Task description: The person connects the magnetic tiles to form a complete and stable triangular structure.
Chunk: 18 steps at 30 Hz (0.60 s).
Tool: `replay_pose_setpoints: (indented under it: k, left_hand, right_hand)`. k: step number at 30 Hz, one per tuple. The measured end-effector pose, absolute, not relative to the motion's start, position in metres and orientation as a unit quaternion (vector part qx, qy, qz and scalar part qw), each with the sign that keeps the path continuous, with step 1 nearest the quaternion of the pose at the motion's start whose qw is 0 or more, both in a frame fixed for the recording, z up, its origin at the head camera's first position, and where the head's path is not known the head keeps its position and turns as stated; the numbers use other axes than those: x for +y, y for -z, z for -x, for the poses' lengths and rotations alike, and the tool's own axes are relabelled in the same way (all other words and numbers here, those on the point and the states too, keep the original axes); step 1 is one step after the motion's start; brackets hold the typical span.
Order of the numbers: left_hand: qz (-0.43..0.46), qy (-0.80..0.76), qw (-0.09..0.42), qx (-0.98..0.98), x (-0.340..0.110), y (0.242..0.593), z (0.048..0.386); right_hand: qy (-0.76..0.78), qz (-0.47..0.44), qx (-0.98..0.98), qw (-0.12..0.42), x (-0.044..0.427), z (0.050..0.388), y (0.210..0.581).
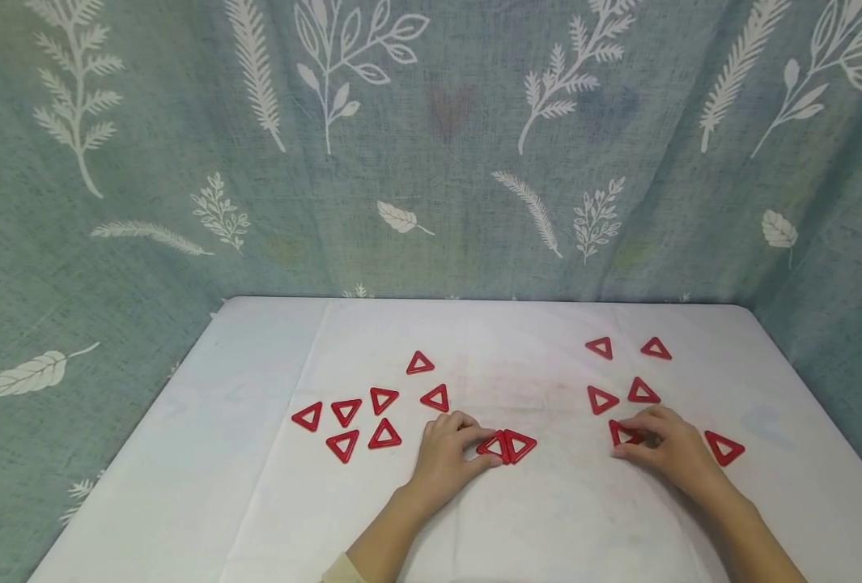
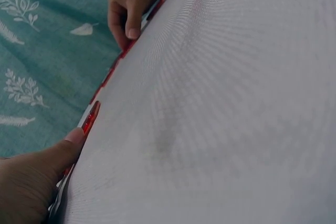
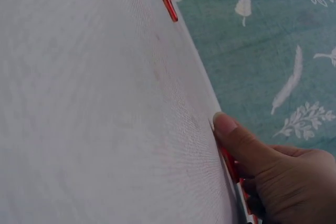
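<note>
Left hand (image 1: pixel 448 455): grasping, thumb and fingertips pinching a red triangle (image 1: pixel 482 447). This hollow piece sits on the white table (image 1: pixel 562 526), directly left of the middle triangle (image 1: pixel 530 444) — the two lie edge to edge, points turned outward.

Right hand (image 1: pixel 669 447): grasping, thumb and fingers pinching a second red triangle (image 1: pixel 615 435). Position: well to the right of the middle triangle and roughly level with it.

Other pieces, all red and hollow: seven loose triangles (image 1: pixel 385 444) stand apart from one another, left of the middle triangle and mostly farther back. Four loose triangles (image 1: pixel 644 399) lie to its right and farther back. One outlying triangle (image 1: pixel 726 440) is farthest to its right, beyond the right hand.

Surroundings: a green curtain (image 1: pixel 460 182) with white leaf prints hangs behind the middle triangle; a pale sleeve (image 1: pixel 341 572) shows to its left — nearer the person.
</note>
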<state>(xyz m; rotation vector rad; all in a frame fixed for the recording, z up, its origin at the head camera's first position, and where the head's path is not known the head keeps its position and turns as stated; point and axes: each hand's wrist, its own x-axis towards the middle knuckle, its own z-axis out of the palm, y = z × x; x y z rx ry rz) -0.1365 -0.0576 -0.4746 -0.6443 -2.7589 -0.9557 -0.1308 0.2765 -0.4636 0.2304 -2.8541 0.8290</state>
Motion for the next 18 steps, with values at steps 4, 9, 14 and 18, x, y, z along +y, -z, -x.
replay_pose_setpoints:
  k: [4,9,14,18]
  left_hand:
    - [0.214,0.317,0.076,-0.921,-0.058,0.474,0.137]
    - [0.218,0.314,0.082,-0.920,-0.058,0.474,0.136]
    - [0.228,0.305,0.092,-0.920,-0.058,0.474,0.135]
    - [0.231,0.302,0.101,-0.919,-0.058,0.475,0.135]
  right_hand:
    - [-0.276,-0.083,-0.955,0.076,0.273,0.129,0.464]
    - [-0.271,-0.101,-0.953,0.090,0.271,0.128,0.464]
    - [-0.289,-0.111,-0.948,0.078,0.267,0.126,0.463]
    - [-0.293,-0.107,-0.946,0.084,0.262,0.124,0.463]
